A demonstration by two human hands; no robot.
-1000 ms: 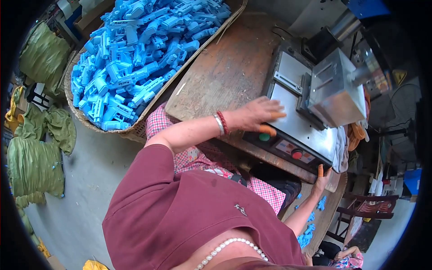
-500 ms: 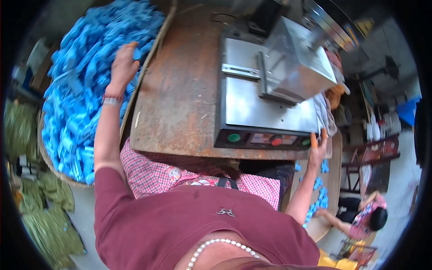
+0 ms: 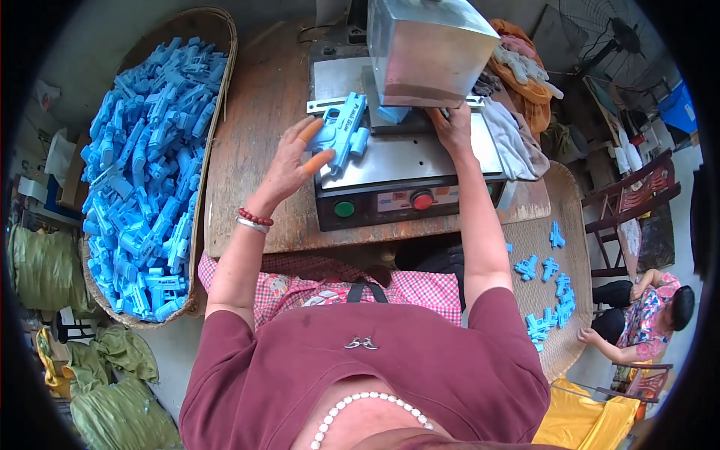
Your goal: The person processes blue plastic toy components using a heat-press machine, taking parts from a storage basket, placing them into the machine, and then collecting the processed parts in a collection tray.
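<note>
My left hand (image 3: pixel 289 159), with orange covers on its fingertips, is closed on a light blue toy gun (image 3: pixel 347 133). The toy gun is over the left part of the machine's metal plate (image 3: pixel 405 166) and has dark print on its side. My right hand (image 3: pixel 453 129) reaches in at the front of the big clear-sided box (image 3: pixel 435 56) above the plate. Its fingers are mostly hidden there. Under the box's lower edge, left of that hand, a bit of another blue piece (image 3: pixel 394 113) shows; whether the hand grips it is hidden.
A long wicker basket (image 3: pixel 227 60) heaped with blue toy guns (image 3: pixel 146 172) stands left of the wooden table (image 3: pixel 255 161). The machine's front has green and red buttons (image 3: pixel 422 200). On the right, a woven tray (image 3: pixel 574 196) holds several blue toy guns; another person (image 3: pixel 649 315) sits beside it.
My left hand has come from the basket to the machine plate with a toy gun. My right hand has moved from the plate's front right corner to under the box.
</note>
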